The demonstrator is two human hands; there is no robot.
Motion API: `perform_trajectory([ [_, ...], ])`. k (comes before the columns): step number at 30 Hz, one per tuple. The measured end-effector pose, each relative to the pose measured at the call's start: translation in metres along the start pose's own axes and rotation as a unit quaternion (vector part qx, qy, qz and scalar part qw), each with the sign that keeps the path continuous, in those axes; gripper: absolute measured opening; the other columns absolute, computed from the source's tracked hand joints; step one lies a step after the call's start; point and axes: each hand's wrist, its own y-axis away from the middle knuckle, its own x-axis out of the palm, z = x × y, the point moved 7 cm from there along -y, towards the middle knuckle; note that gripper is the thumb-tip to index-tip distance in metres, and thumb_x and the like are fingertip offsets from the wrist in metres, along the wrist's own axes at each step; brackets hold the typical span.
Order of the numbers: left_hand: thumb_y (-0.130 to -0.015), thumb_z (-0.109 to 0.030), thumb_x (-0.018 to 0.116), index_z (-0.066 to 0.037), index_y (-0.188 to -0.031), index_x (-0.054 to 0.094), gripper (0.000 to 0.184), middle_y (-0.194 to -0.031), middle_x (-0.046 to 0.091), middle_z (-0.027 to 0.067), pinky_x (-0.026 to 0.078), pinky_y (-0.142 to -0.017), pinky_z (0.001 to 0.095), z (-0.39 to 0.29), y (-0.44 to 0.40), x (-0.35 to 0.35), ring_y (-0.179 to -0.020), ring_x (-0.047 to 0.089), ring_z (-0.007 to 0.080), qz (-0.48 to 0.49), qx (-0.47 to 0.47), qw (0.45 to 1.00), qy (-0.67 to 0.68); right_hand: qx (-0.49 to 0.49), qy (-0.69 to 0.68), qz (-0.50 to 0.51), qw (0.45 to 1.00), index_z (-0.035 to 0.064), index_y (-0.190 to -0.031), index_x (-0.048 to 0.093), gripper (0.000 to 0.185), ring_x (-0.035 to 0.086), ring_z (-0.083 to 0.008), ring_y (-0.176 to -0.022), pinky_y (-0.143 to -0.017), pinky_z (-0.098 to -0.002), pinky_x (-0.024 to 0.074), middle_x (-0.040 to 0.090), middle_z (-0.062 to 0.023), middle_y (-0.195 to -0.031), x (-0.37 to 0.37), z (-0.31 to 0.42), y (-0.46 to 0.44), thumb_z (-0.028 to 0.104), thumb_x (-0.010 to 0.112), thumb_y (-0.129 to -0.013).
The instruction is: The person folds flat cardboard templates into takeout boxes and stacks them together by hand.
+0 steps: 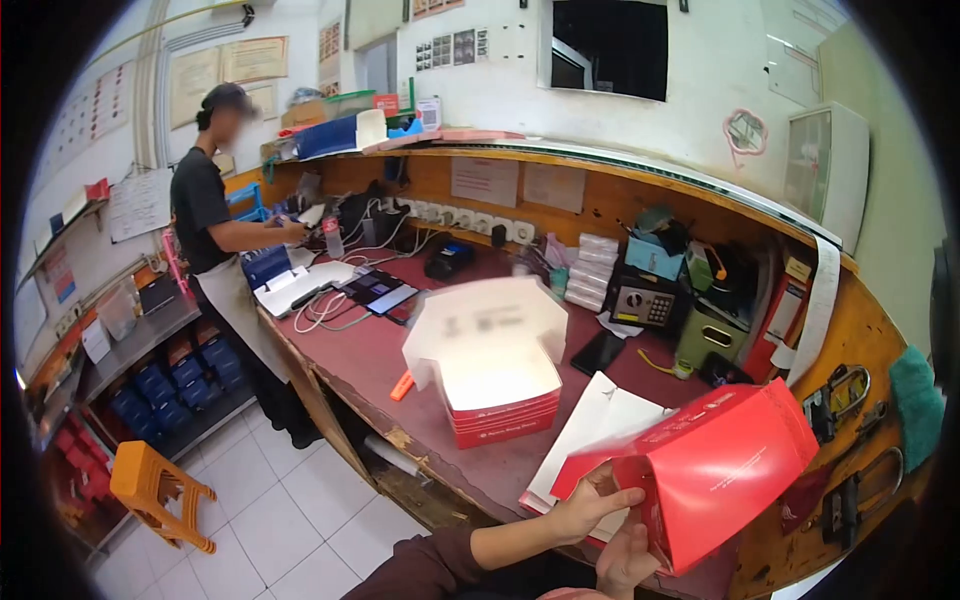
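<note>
Red cardboard box (715,465) up at the near right, and it's tilted in the person's hands over the near edge of the table! From the head view, the left hand (592,505) has the cardboard pinched at its open left end, thumb laid over the edge. Right below it comes the right hand (628,562), touching the lower edge with fingers curled; whether it pinches, I cannot tell. Just behind the box, a white-faced carton sheet (590,440) lies on the dark red tabletop (385,345). Left of that, and look at this, a stack of red cartons (505,418) stands nested, white insides up and flaps spread wide. An orange marker-like tool (402,386) rests just beside it on the left, a black phone (598,353) to its right. Farther back sits a keypad safe (643,302), with a pile of white packets (592,272) at its left. Over at the far left, a co-worker (205,200) in a dark cap stands at the table, and an orange stool (160,490) occupies the tiled floor.
</note>
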Motion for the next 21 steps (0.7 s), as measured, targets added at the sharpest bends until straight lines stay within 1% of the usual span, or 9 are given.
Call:
perform_trajectory([
  [4, -0.077, -0.005, 0.063, -0.006, -0.113, 0.048, 0.039, -0.111, 0.054, 0.0028, 0.040, -0.087, 0.0296, -0.006, 0.000, -0.017, -0.102, 0.050, 0.0119, -0.034, -0.028, 0.998, -0.049, 0.083, 0.103, -0.001, 0.991, 0.0021, -0.128, 0.027, 0.060, 0.045, -0.0286, -0.110, -0.096, -0.0436, 0.0346, 0.043, -0.0143, -0.122, -0.005, 0.002, -0.005, 0.007, 0.056, -0.076],
  [6, -0.076, -0.003, 0.064, -0.004, -0.111, 0.049, 0.038, -0.110, 0.055, 0.0038, 0.041, -0.087, 0.0295, -0.021, 0.002, -0.015, -0.101, 0.050, 0.0123, -0.055, 0.100, 0.973, -0.203, 0.152, 0.008, -0.004, 0.988, -0.0004, -0.125, 0.031, 0.057, 0.041, -0.0302, -0.113, -0.098, -0.0452, 0.0308, 0.039, -0.0174, -0.124, 0.001, -0.002, 0.000, -0.005, 0.054, -0.073],
  [7, -0.076, -0.003, 0.064, -0.004, -0.111, 0.049, 0.038, -0.110, 0.055, 0.0038, 0.041, -0.087, 0.0295, -0.019, 0.003, -0.009, -0.101, 0.050, 0.0123, -0.046, 0.086, 0.977, -0.190, 0.134, -0.006, -0.015, 0.991, 0.0009, -0.126, 0.031, 0.057, 0.040, -0.0297, -0.114, -0.099, -0.0457, 0.0300, 0.041, -0.0159, -0.123, 0.007, -0.005, 0.001, -0.006, 0.053, -0.074],
  [9, -0.074, -0.002, 0.064, -0.004, -0.111, 0.049, 0.040, -0.109, 0.055, 0.0053, 0.041, -0.087, 0.0296, -0.016, 0.005, -0.010, -0.101, 0.050, 0.0132, -0.095, 0.016, 0.990, -0.107, 0.283, -0.049, -0.108, 0.952, 0.0048, -0.125, 0.035, 0.052, 0.041, -0.0239, -0.114, -0.099, -0.0403, 0.0306, 0.044, -0.0091, -0.123, -0.035, -0.051, 0.026, -0.006, 0.051, -0.077],
  [13, -0.073, -0.001, 0.066, -0.004, -0.111, 0.049, 0.042, -0.107, 0.056, 0.0057, 0.040, -0.087, 0.0299, -0.019, 0.006, -0.012, -0.101, 0.050, 0.0134, -0.107, 0.073, 0.975, -0.183, 0.225, -0.080, -0.061, 0.969, 0.0075, -0.120, 0.041, 0.045, 0.047, -0.0198, -0.107, -0.094, -0.0348, 0.0362, 0.049, -0.0078, -0.116, 0.007, -0.038, 0.009, -0.004, 0.053, -0.078],
  [15, -0.081, -0.014, 0.059, -0.005, -0.114, 0.047, 0.037, -0.111, 0.054, 0.0059, 0.038, -0.090, 0.0318, -0.017, 0.005, -0.009, -0.104, 0.049, 0.0150, -0.093, 0.043, 0.988, -0.116, 0.218, -0.066, -0.078, 0.971, 0.0062, -0.117, 0.044, 0.043, 0.049, -0.0200, -0.104, -0.091, -0.0337, 0.0384, 0.050, -0.0086, -0.114, 0.005, -0.033, 0.008, -0.004, 0.055, -0.078],
  [17, -0.085, -0.023, 0.052, -0.005, -0.117, 0.045, 0.037, -0.114, 0.052, 0.0063, 0.037, -0.091, 0.0329, -0.004, 0.001, -0.016, -0.106, 0.048, 0.0162, -0.098, -0.039, 0.994, 0.002, 0.045, 0.210, 0.013, 0.977, 0.0038, -0.111, 0.050, 0.037, 0.053, -0.0212, -0.098, -0.084, -0.0330, 0.0419, 0.053, -0.0103, -0.108, 0.006, -0.015, -0.001, -0.001, 0.060, -0.075],
  [18, -0.088, -0.032, 0.045, -0.005, -0.119, 0.044, 0.041, -0.117, 0.050, 0.0066, 0.036, -0.092, 0.0339, 0.005, 0.000, -0.017, -0.108, 0.047, 0.0174, -0.100, -0.115, 0.982, 0.114, 0.044, 0.208, 0.017, 0.977, 0.0038, -0.111, 0.050, 0.037, 0.053, -0.0212, -0.098, -0.084, -0.0330, 0.0419, 0.053, -0.0103, -0.108, 0.001, -0.018, -0.002, -0.001, 0.060, -0.075],
  [21, -0.092, -0.036, 0.034, -0.006, -0.127, 0.034, 0.046, -0.127, 0.042, 0.0085, 0.030, -0.097, 0.0328, -0.013, 0.002, -0.003, -0.115, 0.041, 0.0185, -0.069, -0.151, 0.971, 0.175, -0.067, 0.506, 0.134, 0.849, 0.0001, -0.106, 0.054, 0.035, 0.056, -0.0188, -0.091, -0.079, -0.0339, 0.0443, 0.058, -0.0116, -0.098, 0.001, -0.005, 0.003, 0.003, 0.062, -0.072],
])
